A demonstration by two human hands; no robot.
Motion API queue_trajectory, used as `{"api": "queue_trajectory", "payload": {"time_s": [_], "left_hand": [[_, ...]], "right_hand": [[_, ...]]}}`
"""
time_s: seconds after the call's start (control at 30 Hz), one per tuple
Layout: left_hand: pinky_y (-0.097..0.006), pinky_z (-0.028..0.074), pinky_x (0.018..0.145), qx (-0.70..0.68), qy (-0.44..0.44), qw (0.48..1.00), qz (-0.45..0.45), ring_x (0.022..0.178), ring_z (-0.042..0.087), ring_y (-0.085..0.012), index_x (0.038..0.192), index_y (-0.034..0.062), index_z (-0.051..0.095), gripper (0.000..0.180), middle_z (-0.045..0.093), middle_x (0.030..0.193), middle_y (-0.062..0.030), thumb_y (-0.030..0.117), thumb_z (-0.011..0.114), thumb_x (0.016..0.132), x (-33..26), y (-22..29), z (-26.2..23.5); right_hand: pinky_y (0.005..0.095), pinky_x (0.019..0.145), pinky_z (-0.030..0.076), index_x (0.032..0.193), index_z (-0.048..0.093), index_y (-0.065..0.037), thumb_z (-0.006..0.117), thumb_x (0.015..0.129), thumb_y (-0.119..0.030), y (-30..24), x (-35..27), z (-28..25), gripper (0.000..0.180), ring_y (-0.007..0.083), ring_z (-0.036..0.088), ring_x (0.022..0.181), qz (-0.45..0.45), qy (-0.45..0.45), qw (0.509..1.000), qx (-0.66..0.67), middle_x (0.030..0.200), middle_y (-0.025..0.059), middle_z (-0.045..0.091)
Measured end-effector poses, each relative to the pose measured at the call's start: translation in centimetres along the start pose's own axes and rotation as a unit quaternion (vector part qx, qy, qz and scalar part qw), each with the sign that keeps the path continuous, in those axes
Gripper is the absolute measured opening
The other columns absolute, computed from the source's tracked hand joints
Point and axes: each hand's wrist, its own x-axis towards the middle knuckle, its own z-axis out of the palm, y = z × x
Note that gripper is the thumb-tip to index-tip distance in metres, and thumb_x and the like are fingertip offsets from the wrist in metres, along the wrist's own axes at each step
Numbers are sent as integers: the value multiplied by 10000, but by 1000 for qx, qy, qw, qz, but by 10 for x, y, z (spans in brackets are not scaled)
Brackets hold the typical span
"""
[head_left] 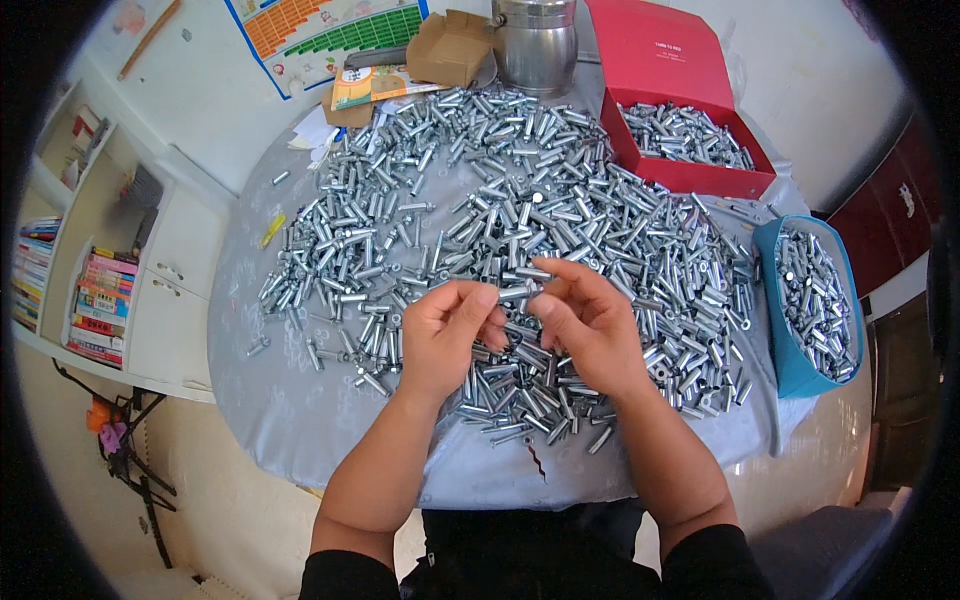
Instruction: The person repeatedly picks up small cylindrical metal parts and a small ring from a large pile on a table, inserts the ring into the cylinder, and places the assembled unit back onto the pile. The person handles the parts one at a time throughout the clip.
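Observation:
Over the middle of the table, my left hand [452,325] pinches a silver expansion bolt [516,293] between thumb and fingers. It lies roughly level, pointing toward my right hand [588,325]. The right thumb and a curled finger close on its other end, while the index finger stands off above it. Fingertips partly cover both ends of the bolt. Beneath and around both hands spreads a wide heap of similar metal expansion bolts [440,225], lying in all directions.
A red box [690,180] with its lid up, filled with bolts, stands at the back right. A teal bin [765,270] of bolts sits at the right edge. Behind are a metal pot [537,50] and a cardboard box [450,48]. Grey cloth [300,420] covers the round table.

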Motion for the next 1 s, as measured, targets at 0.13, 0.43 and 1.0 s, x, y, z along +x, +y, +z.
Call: {"api": "queue_trajectory", "payload": {"time_s": [0.13, 0.43, 1.0], "left_hand": [[-239, 501, 527, 10, -16, 1000, 16, 563, 605, -129, 890, -10, 632, 210, 640, 724, -72, 188, 591, 945, -2, 2, 4], [-242, 508, 552, 3, -27, 1000, -10, 594, 611, -126, 956, -18, 642, 217, 660, 795, -83, 192, 590, 944, -2, 3, 1], [-269, 561, 637, -34, -53, 998, 19, 699, 662, -149, 1094, -32, 612, 209, 690, 894, -114, 70, 594, 913, 2, 1, 0]], "right_hand": [[196, 521, 433, 1024, 649, 10, 644, 907, -96, 6, 2, -11, 158, 49, 534, 575, 37, -4, 995, -94, 741, 12, 620], [195, 499, 425, 928, 647, 4, 634, 923, -164, 9, 0, -4, 169, 61, 548, 560, 17, 7, 997, -70, 711, 7, 614], [193, 501, 422, 1004, 653, 1, 656, 904, -143, 6, 4, -9, 175, 59, 544, 557, -6, 37, 998, -53, 737, 16, 630]]}}
